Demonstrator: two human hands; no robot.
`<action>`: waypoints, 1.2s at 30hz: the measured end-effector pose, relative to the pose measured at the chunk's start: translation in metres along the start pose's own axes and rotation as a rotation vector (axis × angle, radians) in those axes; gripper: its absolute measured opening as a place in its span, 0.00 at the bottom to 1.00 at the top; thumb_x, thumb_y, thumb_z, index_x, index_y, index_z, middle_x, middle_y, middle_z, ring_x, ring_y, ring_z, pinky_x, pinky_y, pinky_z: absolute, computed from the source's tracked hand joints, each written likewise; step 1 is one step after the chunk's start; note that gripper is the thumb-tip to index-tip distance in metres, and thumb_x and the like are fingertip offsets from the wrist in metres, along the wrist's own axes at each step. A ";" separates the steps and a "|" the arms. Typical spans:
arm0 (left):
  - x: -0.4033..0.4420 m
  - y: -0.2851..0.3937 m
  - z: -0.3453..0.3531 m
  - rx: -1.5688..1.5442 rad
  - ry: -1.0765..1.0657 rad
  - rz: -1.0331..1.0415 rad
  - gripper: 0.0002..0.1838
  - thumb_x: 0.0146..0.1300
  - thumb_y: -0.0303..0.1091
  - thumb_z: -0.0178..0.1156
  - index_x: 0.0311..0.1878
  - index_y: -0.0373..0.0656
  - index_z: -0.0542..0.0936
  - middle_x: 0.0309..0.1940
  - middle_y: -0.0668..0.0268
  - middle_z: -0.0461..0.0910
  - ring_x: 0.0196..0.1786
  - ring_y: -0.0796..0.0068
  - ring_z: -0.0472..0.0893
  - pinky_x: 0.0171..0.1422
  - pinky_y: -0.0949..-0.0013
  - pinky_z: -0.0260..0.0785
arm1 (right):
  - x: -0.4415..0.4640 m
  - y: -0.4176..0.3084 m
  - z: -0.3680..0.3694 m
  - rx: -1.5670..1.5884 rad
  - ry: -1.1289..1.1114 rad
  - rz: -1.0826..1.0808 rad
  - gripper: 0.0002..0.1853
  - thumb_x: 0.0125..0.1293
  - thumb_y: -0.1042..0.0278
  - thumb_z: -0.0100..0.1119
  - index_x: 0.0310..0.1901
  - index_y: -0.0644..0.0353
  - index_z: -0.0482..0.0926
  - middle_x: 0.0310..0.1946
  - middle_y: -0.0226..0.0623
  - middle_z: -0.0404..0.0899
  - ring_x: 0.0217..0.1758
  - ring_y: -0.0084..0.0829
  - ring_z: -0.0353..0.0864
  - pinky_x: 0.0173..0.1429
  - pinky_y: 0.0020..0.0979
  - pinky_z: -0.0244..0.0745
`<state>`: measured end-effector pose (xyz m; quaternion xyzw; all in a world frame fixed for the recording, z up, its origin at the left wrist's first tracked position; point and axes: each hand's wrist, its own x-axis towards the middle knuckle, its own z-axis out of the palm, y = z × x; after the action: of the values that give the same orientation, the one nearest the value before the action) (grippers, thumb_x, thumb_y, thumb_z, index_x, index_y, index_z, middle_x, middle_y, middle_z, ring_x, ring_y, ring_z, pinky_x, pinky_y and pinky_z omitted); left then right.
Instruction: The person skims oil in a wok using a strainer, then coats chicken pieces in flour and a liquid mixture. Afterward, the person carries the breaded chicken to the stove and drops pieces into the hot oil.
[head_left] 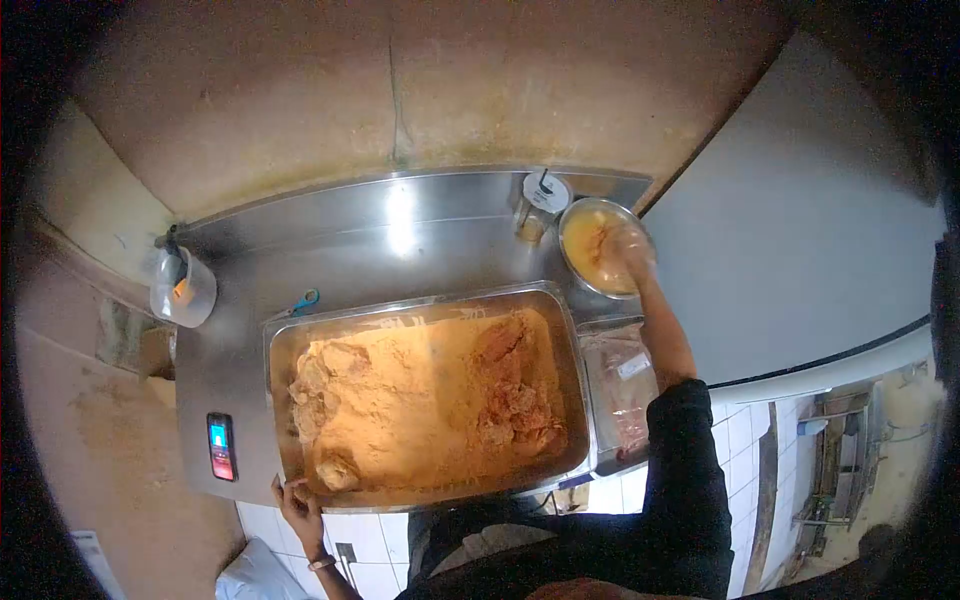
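Two hands are engaged: the right hand [627,256], too blurred for its grip to be told, is reached into a bowl [575,279] of yellow liquid [580,240], while the left hand [298,500] is held, fingers bent, grip unclear, by a corner of the tray [574,380]. Food pieces [515,400] are banked at both ends of its orange powder [400,385]; wetting seems under way, with a well-drained lift called for. No writing can be read on the white label [634,366].

Pale-orange powder [425,375] lines a silver tray [577,375], rust-red pieces [517,412] at its right end; beyond the tray, yellow liquid [580,235] and blue scissor handles [309,298]; left of it, a black phone [221,447], its screen blue and red.
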<state>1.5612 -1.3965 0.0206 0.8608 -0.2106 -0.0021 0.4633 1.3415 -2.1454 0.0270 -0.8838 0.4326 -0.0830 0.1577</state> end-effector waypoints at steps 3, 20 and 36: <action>0.001 0.006 0.000 0.073 0.030 0.026 0.14 0.48 0.16 0.50 0.38 0.39 0.78 0.55 0.60 0.64 0.31 0.81 0.67 0.33 0.79 0.61 | -0.001 -0.023 -0.033 0.317 -0.006 0.077 0.19 0.70 0.51 0.45 0.49 0.56 0.77 0.39 0.36 0.80 0.39 0.36 0.78 0.45 0.36 0.72; 0.004 0.007 -0.005 0.030 -0.094 -0.129 0.16 0.46 0.21 0.51 0.40 0.43 0.79 0.58 0.49 0.63 0.45 0.58 0.74 0.43 0.67 0.69 | -0.183 -0.152 -0.090 0.004 0.192 -0.010 0.20 0.58 0.55 0.58 0.44 0.65 0.77 0.35 0.50 0.78 0.36 0.43 0.79 0.40 0.39 0.75; 0.002 0.013 -0.011 0.088 0.019 0.121 0.12 0.47 0.25 0.58 0.37 0.47 0.79 0.57 0.43 0.66 0.58 0.43 0.67 0.60 0.55 0.62 | -0.130 -0.345 0.263 -3.594 1.877 0.782 0.19 0.63 0.67 0.53 0.55 0.61 0.70 0.42 0.33 0.77 0.41 0.29 0.77 0.46 0.32 0.74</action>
<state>1.5605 -1.3952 0.0377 0.8660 -0.2577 0.0432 0.4264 1.5911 -1.7893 -0.1002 -0.4035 -0.0691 -0.0436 0.9113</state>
